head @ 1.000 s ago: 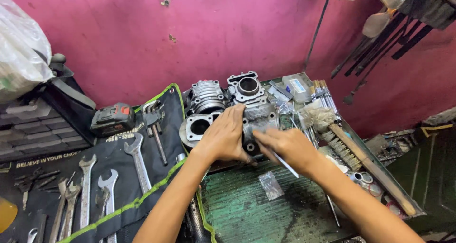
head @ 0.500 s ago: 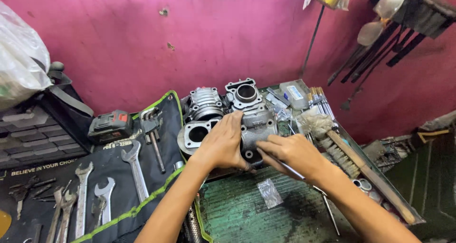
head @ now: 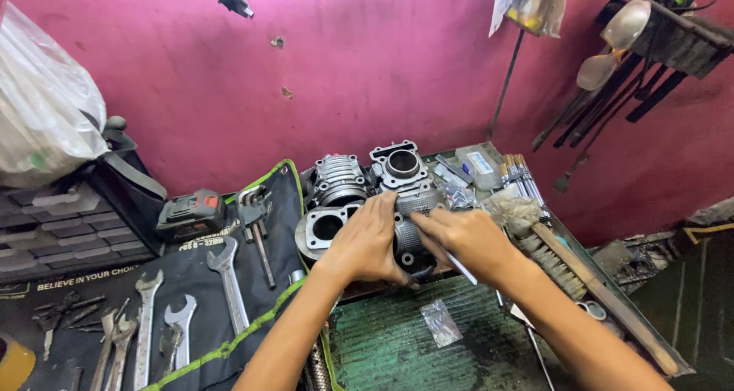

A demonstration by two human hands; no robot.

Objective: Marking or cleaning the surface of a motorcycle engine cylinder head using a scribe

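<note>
Grey metal: four engine cylinders (head: pixel 397 200) crowd the worktop's (head: pixel 397 345) far edge; left hand (head: pixel 367 238) spread flat on one, right hand (head: pixel 466 234) pinching a thin tool (head: pixel 461 269). Pink wall (head: pixel 367 70) behind.

Four engine cylinders (head: pixel 403 164), five wrenches (head: pixel 227 276), one brush (head: pixel 550 261).

Left forearm: bare, reaching up from the bottom edge, angled right.
Left hand (head: pixel 369 238): palm down, fingers spread and pressed flat, thumb tucked low.
Right forearm: bare, entering from the lower right.
Right hand (head: pixel 468 236): loosely curled, index finger extended toward the left hand.
</note>
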